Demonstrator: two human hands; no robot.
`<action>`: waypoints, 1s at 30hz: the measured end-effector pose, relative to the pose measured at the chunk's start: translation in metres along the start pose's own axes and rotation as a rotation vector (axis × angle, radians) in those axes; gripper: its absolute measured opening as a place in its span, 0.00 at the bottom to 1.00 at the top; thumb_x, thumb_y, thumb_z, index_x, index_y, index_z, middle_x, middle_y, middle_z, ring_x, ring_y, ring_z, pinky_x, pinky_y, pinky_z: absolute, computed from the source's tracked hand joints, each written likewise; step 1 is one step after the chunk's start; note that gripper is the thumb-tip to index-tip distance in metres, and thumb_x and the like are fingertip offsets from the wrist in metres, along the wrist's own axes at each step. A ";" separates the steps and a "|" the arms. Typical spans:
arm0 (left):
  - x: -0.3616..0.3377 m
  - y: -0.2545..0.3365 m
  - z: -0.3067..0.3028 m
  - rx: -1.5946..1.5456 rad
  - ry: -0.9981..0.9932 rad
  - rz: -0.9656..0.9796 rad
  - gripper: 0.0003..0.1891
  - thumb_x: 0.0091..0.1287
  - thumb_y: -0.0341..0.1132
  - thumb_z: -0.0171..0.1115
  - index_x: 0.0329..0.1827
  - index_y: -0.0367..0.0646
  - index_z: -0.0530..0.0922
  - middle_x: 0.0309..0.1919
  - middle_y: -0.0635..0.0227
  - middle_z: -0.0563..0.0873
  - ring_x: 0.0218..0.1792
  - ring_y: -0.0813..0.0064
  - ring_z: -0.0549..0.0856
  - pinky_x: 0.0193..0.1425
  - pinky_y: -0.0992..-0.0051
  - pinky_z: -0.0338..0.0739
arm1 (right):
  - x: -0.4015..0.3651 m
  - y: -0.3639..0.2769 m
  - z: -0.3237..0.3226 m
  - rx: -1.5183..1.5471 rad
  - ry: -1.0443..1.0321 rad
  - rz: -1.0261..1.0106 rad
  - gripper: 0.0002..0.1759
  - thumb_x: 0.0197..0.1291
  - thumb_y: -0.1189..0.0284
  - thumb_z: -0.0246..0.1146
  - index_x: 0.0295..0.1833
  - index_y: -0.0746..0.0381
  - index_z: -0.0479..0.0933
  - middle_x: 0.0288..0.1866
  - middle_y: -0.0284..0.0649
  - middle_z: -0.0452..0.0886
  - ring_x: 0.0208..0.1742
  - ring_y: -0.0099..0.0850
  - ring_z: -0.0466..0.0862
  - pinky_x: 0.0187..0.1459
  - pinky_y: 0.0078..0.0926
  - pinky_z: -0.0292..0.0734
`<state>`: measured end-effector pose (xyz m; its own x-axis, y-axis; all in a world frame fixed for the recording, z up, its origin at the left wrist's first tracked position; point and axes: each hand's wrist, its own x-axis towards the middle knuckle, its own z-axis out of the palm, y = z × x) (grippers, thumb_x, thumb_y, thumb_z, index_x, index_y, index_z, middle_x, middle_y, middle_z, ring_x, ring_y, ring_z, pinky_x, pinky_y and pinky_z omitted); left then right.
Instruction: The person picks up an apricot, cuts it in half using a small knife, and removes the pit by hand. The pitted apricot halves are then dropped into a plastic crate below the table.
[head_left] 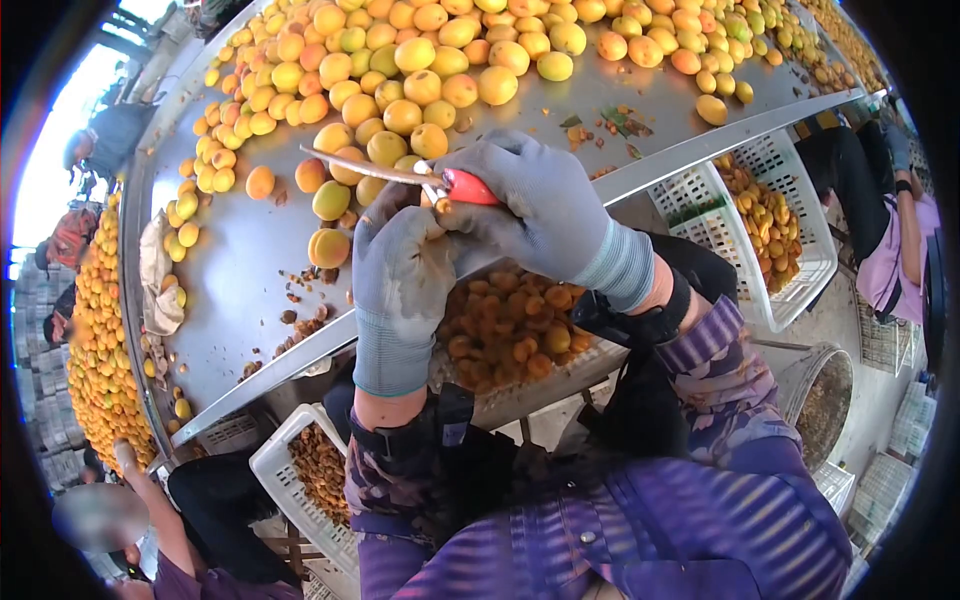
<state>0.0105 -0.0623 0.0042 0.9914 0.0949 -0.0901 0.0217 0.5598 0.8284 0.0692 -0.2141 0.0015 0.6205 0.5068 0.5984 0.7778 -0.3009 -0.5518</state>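
My right hand (540, 195), in a grey glove, is closed around the red handle of a knife (468, 188), whose curved blade points left over the table. Beside it my left hand (402, 275), gloved too, has its fingers bent up near the blade. A small whitish and brown piece (434, 188) shows between the hands at the blade; what else the left fingers hold is hidden. Both hands are over the table's front edge, close together. Below them lie many opened orange fruit halves (515, 330). Whole apricots (400, 118) are heaped just beyond.
The metal table (235, 300) carries scattered pits and scraps (305, 325). White crates of fruit stand at right (790, 285) and lower left (280, 450). A bucket (825, 400) is at right. Co-workers sit at right (900, 250) and lower left (185, 520).
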 end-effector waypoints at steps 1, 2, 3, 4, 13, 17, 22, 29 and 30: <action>0.001 -0.001 -0.001 -0.034 -0.007 -0.016 0.18 0.57 0.19 0.45 0.51 0.25 0.72 0.41 0.55 0.82 0.39 0.66 0.85 0.46 0.67 0.84 | -0.001 0.000 0.000 0.002 -0.001 0.001 0.17 0.56 0.62 0.67 0.47 0.59 0.75 0.38 0.45 0.77 0.37 0.48 0.80 0.35 0.39 0.76; 0.001 -0.003 -0.002 -0.068 -0.016 -0.028 0.18 0.57 0.19 0.45 0.51 0.25 0.72 0.42 0.55 0.81 0.40 0.66 0.85 0.47 0.68 0.83 | -0.001 0.000 0.000 0.003 0.015 0.003 0.17 0.57 0.62 0.67 0.48 0.59 0.75 0.37 0.46 0.78 0.37 0.48 0.80 0.35 0.40 0.76; 0.003 -0.003 -0.003 -0.101 -0.026 -0.037 0.19 0.56 0.18 0.45 0.52 0.25 0.72 0.44 0.55 0.81 0.41 0.66 0.84 0.48 0.68 0.83 | 0.000 0.001 0.000 0.005 0.032 0.003 0.18 0.57 0.62 0.66 0.48 0.59 0.74 0.37 0.46 0.78 0.37 0.48 0.80 0.36 0.40 0.76; 0.006 -0.001 -0.004 -0.128 -0.041 -0.036 0.19 0.56 0.18 0.45 0.52 0.25 0.72 0.45 0.55 0.81 0.42 0.66 0.84 0.49 0.69 0.83 | 0.001 0.000 0.000 0.005 0.040 -0.013 0.18 0.57 0.62 0.66 0.48 0.59 0.74 0.37 0.46 0.78 0.37 0.48 0.80 0.36 0.40 0.76; 0.002 0.006 0.009 0.205 0.016 0.104 0.22 0.58 0.16 0.51 0.57 0.34 0.76 0.46 0.64 0.83 0.45 0.76 0.83 0.54 0.76 0.77 | 0.007 -0.012 -0.006 0.428 0.171 0.387 0.13 0.61 0.67 0.65 0.44 0.64 0.75 0.26 0.36 0.76 0.25 0.31 0.77 0.27 0.28 0.70; 0.005 0.006 -0.010 0.758 0.055 0.338 0.18 0.60 0.20 0.57 0.54 0.37 0.78 0.45 0.63 0.84 0.44 0.71 0.84 0.50 0.75 0.77 | 0.011 -0.022 -0.048 0.962 -0.274 0.760 0.10 0.64 0.70 0.62 0.45 0.65 0.78 0.23 0.23 0.72 0.17 0.12 0.64 0.19 0.12 0.56; 0.003 0.054 -0.065 1.531 0.245 0.611 0.22 0.55 0.34 0.68 0.54 0.44 0.77 0.47 0.54 0.82 0.48 0.51 0.82 0.51 0.62 0.78 | 0.003 0.000 -0.035 0.778 -0.464 0.513 0.11 0.64 0.68 0.62 0.41 0.66 0.81 0.25 0.29 0.76 0.25 0.16 0.73 0.27 0.16 0.68; 0.009 0.049 -0.097 1.903 0.400 -0.085 0.24 0.57 0.36 0.68 0.57 0.45 0.74 0.48 0.55 0.81 0.47 0.54 0.83 0.51 0.61 0.78 | 0.009 -0.012 -0.032 0.776 -0.309 0.640 0.16 0.68 0.63 0.60 0.44 0.67 0.80 0.25 0.29 0.76 0.26 0.15 0.73 0.28 0.15 0.68; 0.011 0.049 -0.095 1.874 0.376 -0.037 0.27 0.57 0.36 0.68 0.61 0.41 0.72 0.49 0.55 0.81 0.48 0.57 0.84 0.51 0.62 0.79 | 0.007 -0.014 -0.029 0.773 -0.301 0.635 0.16 0.68 0.63 0.60 0.44 0.67 0.80 0.25 0.29 0.76 0.26 0.15 0.73 0.28 0.15 0.68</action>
<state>0.0103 0.0440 -0.0084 0.9176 0.3975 -0.0038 0.3858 -0.8882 0.2494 0.0655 -0.2299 0.0311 0.7598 0.6487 -0.0431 -0.0245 -0.0376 -0.9990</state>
